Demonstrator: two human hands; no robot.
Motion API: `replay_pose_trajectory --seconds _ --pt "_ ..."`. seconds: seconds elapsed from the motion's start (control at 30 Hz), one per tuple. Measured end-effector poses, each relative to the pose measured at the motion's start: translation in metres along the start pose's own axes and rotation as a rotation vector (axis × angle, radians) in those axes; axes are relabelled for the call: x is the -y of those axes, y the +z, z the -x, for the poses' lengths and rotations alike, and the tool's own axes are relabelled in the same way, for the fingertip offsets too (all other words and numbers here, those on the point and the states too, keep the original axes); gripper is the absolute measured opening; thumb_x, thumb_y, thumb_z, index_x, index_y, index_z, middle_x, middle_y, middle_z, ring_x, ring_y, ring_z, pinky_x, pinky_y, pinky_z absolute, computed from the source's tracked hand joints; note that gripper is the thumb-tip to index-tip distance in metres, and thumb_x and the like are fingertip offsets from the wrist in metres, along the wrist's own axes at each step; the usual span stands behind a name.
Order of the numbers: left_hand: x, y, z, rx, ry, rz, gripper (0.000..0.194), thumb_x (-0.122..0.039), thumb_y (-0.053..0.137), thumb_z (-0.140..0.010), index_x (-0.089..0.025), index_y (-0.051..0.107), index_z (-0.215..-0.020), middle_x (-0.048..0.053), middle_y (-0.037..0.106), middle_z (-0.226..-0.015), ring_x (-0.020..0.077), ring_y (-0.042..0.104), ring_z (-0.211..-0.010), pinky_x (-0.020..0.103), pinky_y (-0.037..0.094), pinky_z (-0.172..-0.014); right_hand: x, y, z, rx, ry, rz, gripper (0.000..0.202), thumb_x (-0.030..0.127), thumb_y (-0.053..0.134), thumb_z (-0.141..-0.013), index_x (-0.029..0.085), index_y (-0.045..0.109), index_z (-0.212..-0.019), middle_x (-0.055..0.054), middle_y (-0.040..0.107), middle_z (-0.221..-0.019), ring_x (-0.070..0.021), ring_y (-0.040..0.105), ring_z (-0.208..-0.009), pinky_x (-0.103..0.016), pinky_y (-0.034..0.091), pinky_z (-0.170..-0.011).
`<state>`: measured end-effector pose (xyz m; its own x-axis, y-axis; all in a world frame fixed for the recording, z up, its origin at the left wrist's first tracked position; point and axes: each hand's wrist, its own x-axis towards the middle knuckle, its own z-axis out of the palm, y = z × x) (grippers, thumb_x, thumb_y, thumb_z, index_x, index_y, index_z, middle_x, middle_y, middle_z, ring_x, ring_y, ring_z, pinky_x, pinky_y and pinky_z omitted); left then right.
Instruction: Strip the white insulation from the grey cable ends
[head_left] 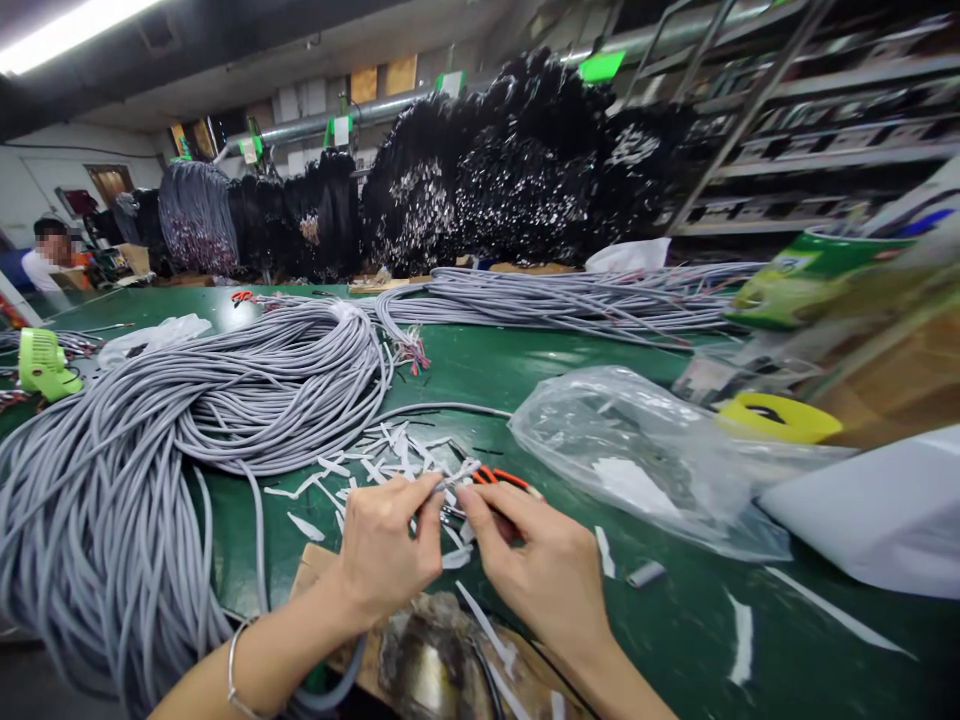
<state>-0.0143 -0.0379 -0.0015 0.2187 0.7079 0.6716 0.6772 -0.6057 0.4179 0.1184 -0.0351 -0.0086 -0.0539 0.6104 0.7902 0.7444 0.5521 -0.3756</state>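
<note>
My left hand is closed in a pinch near the middle of the view, thumb against forefinger, on the end of a grey cable whose tip barely shows between the fingers. Close beside it, my right hand also pinches, its fingertips nearly touching the left ones; what they hold is too small to make out. White paper-like scraps lie scattered just beyond both hands. Orange-handled pliers rest behind the right fingers. Under the wrists sits a wooden block with a worn metal piece.
A large coil of grey cables covers the left of the green table. On the right are a clear plastic bag, yellow tape and a green container. A person sits far left.
</note>
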Motion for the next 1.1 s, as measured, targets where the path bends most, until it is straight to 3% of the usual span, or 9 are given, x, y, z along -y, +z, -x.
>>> replay_pose_trajectory --seconds 0.1,0.17,0.27,0.33,0.37,0.5,0.63,0.93,1.1 --pt "-0.002 0.001 0.001 0.054 -0.025 -0.009 0.024 -0.018 0.044 -0.081 -0.013 0.066 -0.091 0.007 0.067 -0.066 0.0152 0.059 -0.054 0.024 0.045 -0.052 0.001 0.003 0.002 0.083 0.143 -0.184 0.036 0.028 0.042 -0.087 0.016 0.057 -0.057 0.003 0.052 -0.043 -0.0070 0.041 -0.033 -0.018 0.031 -0.034" --pt "0.000 0.002 0.000 0.093 -0.064 -0.032 0.025 -0.018 0.044 -0.081 -0.013 0.066 -0.091 0.007 0.067 -0.066 0.0164 0.059 -0.056 0.025 0.043 -0.053 0.009 0.004 0.005 0.018 0.128 -0.146 0.032 0.025 0.044 -0.086 0.015 0.057 -0.058 0.002 0.053 -0.045 -0.0073 0.042 -0.035 -0.019 0.032 -0.037" --pt "0.009 0.002 -0.008 0.193 -0.188 -0.068 0.023 -0.013 0.045 -0.077 -0.013 0.068 -0.077 0.006 0.063 -0.058 0.0149 0.053 -0.051 0.024 0.036 -0.051 0.029 0.002 0.008 -0.128 -0.197 -0.113 0.025 0.018 0.046 -0.084 0.016 0.056 -0.061 0.002 0.051 -0.044 -0.0079 0.042 -0.038 -0.020 0.032 -0.043" --pt "0.016 0.002 -0.015 0.251 -0.277 -0.025 0.027 -0.013 0.045 -0.076 -0.013 0.066 -0.060 0.002 0.055 -0.047 0.0112 0.044 -0.045 0.023 0.031 -0.049 0.037 0.000 0.009 -0.103 -0.402 -0.203 0.026 0.017 0.042 -0.085 0.018 0.057 -0.063 0.003 0.048 -0.041 -0.0091 0.043 -0.039 -0.022 0.031 -0.044" --pt "0.019 0.001 -0.018 0.247 -0.308 0.034 0.030 -0.014 0.043 -0.077 -0.013 0.065 -0.057 0.001 0.051 -0.045 0.0098 0.039 -0.043 0.023 0.029 -0.049 0.037 -0.001 0.009 -0.144 -0.382 -0.216 0.030 0.016 0.039 -0.086 0.018 0.055 -0.061 0.003 0.046 -0.040 -0.0088 0.041 -0.038 -0.021 0.030 -0.043" --pt "0.020 -0.002 -0.022 0.131 -0.420 0.332 0.036 -0.026 0.037 -0.083 -0.011 0.068 -0.072 -0.004 0.035 -0.044 0.0077 0.027 -0.042 0.021 0.021 -0.044 0.015 0.000 0.003 -0.120 -0.013 -0.055 0.027 0.021 0.046 -0.085 0.015 0.055 -0.060 0.002 0.051 -0.046 -0.0061 0.040 -0.037 -0.018 0.032 -0.042" --pt "0.014 -0.004 -0.020 0.140 -0.444 0.459 0.039 -0.032 0.037 -0.084 -0.008 0.068 -0.081 -0.006 0.026 -0.045 0.0072 0.021 -0.042 0.021 0.017 -0.043 0.004 0.004 0.000 -0.053 0.022 -0.072 0.033 0.025 0.044 -0.086 0.016 0.054 -0.057 0.003 0.048 -0.044 -0.0063 0.041 -0.037 -0.018 0.031 -0.041" --pt "0.004 -0.003 -0.014 0.144 -0.326 0.401 0.036 -0.028 0.037 -0.084 -0.010 0.065 -0.070 -0.001 0.044 -0.051 0.0072 0.031 -0.045 0.020 0.024 -0.043 0.012 0.009 0.000 -0.045 0.107 -0.121 0.033 0.027 0.043 -0.086 0.015 0.056 -0.057 0.003 0.049 -0.045 -0.0062 0.039 -0.038 -0.018 0.030 -0.040" --pt "0.002 0.002 -0.008 0.135 -0.098 0.172 0.028 -0.019 0.039 -0.082 -0.011 0.066 -0.079 0.003 0.058 -0.054 0.0095 0.042 -0.041 0.021 0.032 -0.043 0.011 0.010 0.002 0.041 0.273 -0.261 0.038 0.028 0.042 -0.086 0.016 0.049 -0.051 0.003 0.046 -0.041 -0.0068 0.039 -0.035 -0.018 0.029 -0.034"
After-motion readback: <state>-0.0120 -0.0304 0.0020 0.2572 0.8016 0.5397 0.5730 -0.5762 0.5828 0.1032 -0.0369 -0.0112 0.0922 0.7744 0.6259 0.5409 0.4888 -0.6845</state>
